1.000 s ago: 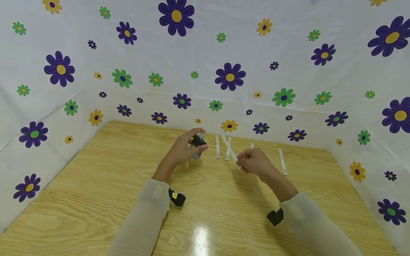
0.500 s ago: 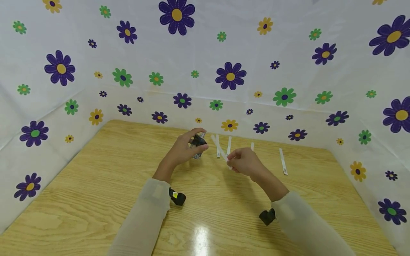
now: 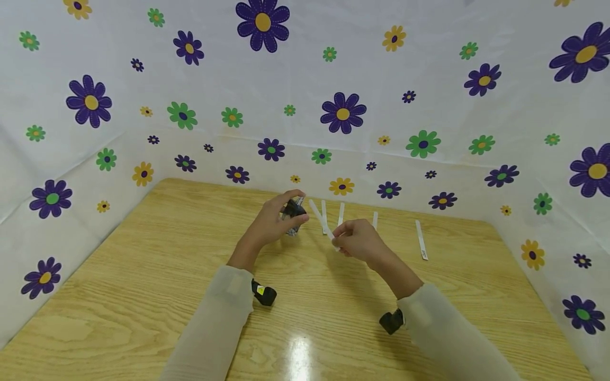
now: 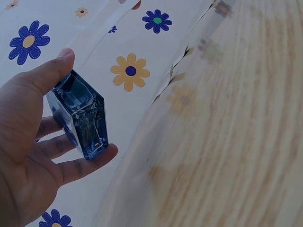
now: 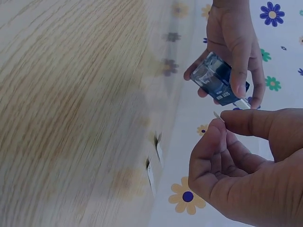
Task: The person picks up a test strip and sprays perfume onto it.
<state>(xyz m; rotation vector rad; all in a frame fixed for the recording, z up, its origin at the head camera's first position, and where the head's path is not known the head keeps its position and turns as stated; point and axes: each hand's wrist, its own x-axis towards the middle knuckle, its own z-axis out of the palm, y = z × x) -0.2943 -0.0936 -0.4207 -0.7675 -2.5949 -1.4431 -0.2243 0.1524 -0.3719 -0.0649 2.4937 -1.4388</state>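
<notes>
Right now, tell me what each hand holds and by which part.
Left hand grips the perfume bottle by its sides; right hand pinches a white paper strip by its lower end.

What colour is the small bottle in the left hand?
The bottle is clear blue-tinted glass, shown best in the left wrist view.

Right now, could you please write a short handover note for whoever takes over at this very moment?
Left hand: grips a small blue glass perfume bottle, lifted above the wooden table.
Right hand: pinches one white paper test strip, its far end angled toward the bottle.
On the table: four more white strips lie near the back edge.
Done: bottle and one strip picked up and brought close together.
Left: strip and bottle are apart; whether any strip has been sprayed cannot be told.
</notes>
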